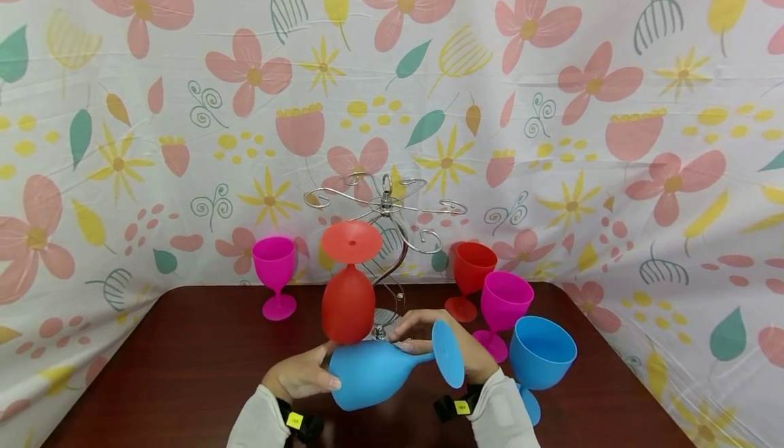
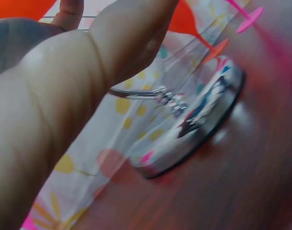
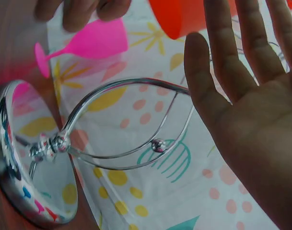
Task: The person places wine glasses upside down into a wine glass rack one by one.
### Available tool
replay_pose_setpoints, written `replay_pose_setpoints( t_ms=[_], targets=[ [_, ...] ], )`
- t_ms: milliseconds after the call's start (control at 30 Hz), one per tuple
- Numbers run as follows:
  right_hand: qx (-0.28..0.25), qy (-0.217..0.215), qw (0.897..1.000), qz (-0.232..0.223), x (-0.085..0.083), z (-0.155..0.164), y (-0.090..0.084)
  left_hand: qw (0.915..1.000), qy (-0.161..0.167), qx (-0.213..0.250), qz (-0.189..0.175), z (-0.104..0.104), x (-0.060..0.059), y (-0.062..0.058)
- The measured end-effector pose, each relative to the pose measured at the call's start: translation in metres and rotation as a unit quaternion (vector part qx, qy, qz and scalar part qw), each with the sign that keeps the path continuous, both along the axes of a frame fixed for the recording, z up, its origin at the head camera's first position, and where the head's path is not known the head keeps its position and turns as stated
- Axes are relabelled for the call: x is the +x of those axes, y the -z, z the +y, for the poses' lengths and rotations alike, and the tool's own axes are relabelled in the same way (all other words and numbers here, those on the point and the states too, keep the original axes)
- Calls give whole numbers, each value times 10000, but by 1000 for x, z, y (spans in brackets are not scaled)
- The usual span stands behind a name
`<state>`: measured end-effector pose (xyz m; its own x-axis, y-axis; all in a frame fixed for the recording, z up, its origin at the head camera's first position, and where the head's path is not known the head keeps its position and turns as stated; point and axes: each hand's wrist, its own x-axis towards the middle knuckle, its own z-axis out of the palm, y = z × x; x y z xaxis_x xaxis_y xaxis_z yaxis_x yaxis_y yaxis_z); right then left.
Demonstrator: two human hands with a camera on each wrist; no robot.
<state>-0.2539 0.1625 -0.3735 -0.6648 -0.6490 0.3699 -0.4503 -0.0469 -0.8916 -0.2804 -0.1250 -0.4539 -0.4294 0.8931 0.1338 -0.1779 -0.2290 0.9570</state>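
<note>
Head view high, facing table; both wrist views close, sharing rack base (image 2: 193, 124).

— Seeing what? A blue goblet (image 1: 373, 372), matte and opaque, lying tipped on its side above the dark table.

— Pointing which way? Bowl leaning left and toward the camera, stem running right, round foot standing on edge, facing right, just in front of the hanging red goblet.

Six goblets: two blue (image 1: 373, 373) (image 1: 542, 353), two red (image 1: 348, 298) (image 1: 473, 267), two pink (image 1: 274, 264) (image 1: 505, 301). One wire rack (image 1: 386, 206). One table (image 1: 184, 366).
</note>
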Motion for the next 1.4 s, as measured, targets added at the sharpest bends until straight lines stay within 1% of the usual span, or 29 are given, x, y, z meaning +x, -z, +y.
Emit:
replay_pose_setpoints(
  t_ms=[100,233,333,467,600,733,767,867,967,1067,1133,1200,1300,1333,1400],
  targets=[
    [-200,-323,9989,269,1,2,-5,9999,0,80,-91,5,0,3],
    [-682,-1089,9897,626,-1,6,-5,9996,-11,184,-190,9,0,7],
    [-872,-1377,9853,511,-2,7,-4,9993,-73,231,-270,11,0,8],
    [-836,-1109,9900,246,-1,6,-1,9990,-153,260,-322,12,0,8],
    [-874,-888,9920,198,-1,6,1,9991,-177,236,-302,14,0,7],
    [-1046,-920,9901,189,-1,5,1,9995,-228,76,-194,15,-1,5],
    [-1080,-937,9896,187,-1,5,0,9996,-245,12,-132,15,-2,4],
    [-1034,-803,9912,183,0,5,-2,9990,-352,-237,106,14,-3,1],
    [-947,-676,9932,29,0,6,-3,9970,-405,-462,469,13,-3,-1],
    [-873,-589,9944,-14,-2,9,0,9949,-457,-530,731,10,-3,-3],
    [-833,-500,9953,-13,-4,11,3,9941,-519,-471,834,5,-3,-3],
    [-812,-388,9959,18,-5,14,4,9927,-693,-484,855,0,-4,-3],
    [-815,-270,9963,29,-6,18,5,9887,-1097,-587,835,-8,-7,-4],
    [-835,-252,9962,9,-5,19,5,9865,-1279,-632,808,-10,-8,-4],
    [-857,-253,9960,51,-5,20,4,9776,-1793,-724,835,-12,-12,-4]
  ],
)
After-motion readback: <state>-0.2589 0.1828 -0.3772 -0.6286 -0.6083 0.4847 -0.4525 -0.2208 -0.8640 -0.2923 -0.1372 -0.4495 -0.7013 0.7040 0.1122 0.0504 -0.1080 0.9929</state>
